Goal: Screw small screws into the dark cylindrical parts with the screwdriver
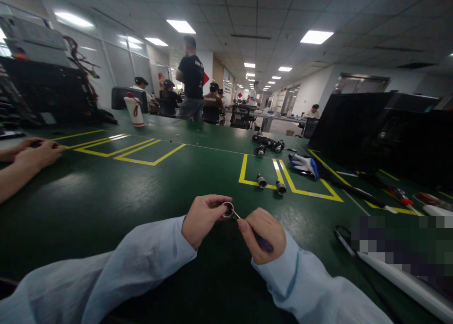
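Between thumb and fingers, my left hand (pixel 204 219) grips a small round metal part (pixel 228 209) with a bright rim and a dark hollow inside. My right hand (pixel 266 234) is wrapped round the dark handle of a screwdriver (pixel 264 243). Its thin shaft slants up and left, and the tip meets the opening of the ring-shaped part; how deep it reaches I cannot tell. Farther out on the green table (pixel 155 201) lie two similar metal cup-shaped parts, one on the left (pixel 262 180) and one on the right (pixel 281 187), near the yellow tape.
Black parts with metal ends (pixel 271 145) lie behind, beside a blue-and-white glove (pixel 305 165). A red-handled screwdriver (pixel 400 195) and cables are at right. Another person's hands (pixel 37 154) hold something dark at left. A white cup (pixel 134 110) stands at the back.
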Tool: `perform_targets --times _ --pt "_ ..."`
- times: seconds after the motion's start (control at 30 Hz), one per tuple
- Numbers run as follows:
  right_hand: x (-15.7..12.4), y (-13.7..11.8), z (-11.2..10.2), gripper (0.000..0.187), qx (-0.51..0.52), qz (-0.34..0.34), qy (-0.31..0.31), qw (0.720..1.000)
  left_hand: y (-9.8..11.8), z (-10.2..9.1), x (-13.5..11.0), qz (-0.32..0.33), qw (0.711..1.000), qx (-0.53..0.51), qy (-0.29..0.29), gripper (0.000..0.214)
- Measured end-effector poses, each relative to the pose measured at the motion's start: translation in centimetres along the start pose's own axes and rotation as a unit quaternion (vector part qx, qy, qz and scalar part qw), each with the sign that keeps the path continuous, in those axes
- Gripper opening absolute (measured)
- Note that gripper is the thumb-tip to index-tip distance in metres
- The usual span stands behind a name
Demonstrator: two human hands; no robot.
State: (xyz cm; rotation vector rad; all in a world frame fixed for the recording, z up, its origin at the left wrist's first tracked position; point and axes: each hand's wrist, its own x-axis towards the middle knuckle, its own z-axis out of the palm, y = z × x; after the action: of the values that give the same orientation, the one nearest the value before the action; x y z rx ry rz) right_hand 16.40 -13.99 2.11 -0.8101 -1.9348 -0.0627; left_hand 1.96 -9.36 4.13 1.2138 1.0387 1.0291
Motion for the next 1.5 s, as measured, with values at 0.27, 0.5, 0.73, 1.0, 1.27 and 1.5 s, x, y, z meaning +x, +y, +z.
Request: perform_targets --times 0.27,0.5,0.73,1.0,1.27,1.5 --pt "0.1 -0.5 -0.2 0.023 0.020 0.048 0.029 0.998 -0.4 -0.3 0.4 0.000 1.000 0.002 -0.002 0.020" --pt "0.6 2.8 0.1 0.039 0.131 0.466 0.106 0.868 -1.4 -0.7 1.2 -0.004 0.999 0.039 0.016 0.023" --pt "0.5 4.2 1.3 0.039 0.173 0.514 0.078 0.836 -1.7 -0.4 1.1 0.002 0.999 0.048 0.012 0.022" --pt "0.6 3.4 0.7 0.038 0.173 0.498 0.039 0.849 -1.7 -0.3 0.9 0.000 0.999 0.043 0.005 0.022" --pt "0.5 3.2 0.7 0.040 0.124 0.467 0.028 0.875 -1.9 -0.3 1.0 0.002 0.999 0.049 -0.013 0.024" --pt "1.1 2.5 0.1 0.037 0.028 0.475 0.002 0.880 -1.4 -0.2 1.0 -0.035 0.999 -0.014 -0.018 0.028"
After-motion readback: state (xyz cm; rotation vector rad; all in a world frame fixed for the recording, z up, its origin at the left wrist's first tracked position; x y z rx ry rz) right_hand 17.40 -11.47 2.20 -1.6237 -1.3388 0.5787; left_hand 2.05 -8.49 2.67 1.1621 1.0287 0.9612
